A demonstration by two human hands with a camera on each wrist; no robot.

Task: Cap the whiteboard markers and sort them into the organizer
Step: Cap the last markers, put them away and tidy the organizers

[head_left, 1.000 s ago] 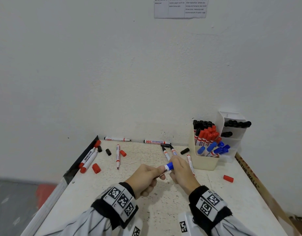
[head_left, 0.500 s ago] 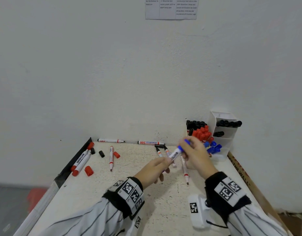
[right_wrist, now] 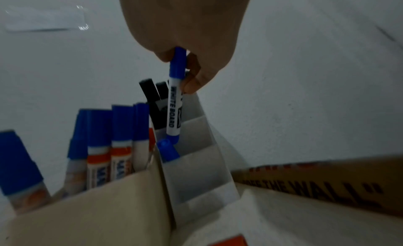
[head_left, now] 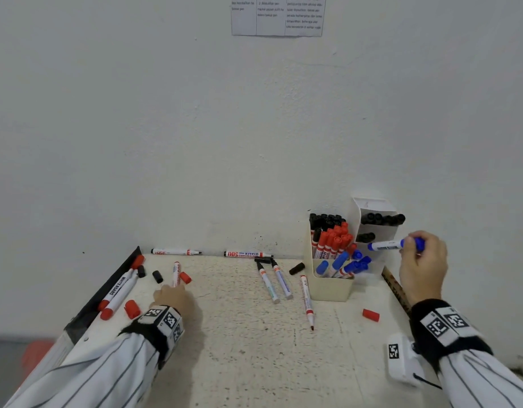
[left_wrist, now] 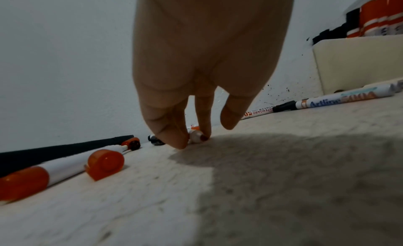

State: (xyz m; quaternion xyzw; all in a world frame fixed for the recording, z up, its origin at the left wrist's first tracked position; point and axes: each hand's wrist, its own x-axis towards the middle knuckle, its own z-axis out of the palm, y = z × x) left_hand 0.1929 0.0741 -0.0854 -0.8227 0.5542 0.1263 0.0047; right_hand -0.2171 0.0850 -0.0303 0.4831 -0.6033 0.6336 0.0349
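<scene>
Moved: your hands have parted since capping | right hand (head_left: 422, 266) pinches the capped blue marker (right_wrist: 174, 101) by its cap, far end over the organizer (head_left: 328, 287) side slots | left hand (head_left: 173, 295) pinches red marker (head_left: 176, 272), far-left, long axis near-to-far.

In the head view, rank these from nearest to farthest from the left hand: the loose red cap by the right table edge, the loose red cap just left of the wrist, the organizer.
1. Red cap left of the wrist, close beside the left hand.
2. Organizer, across the table at right, against the wall.
3. Red cap by the right edge, beyond the organizer's front.
</scene>
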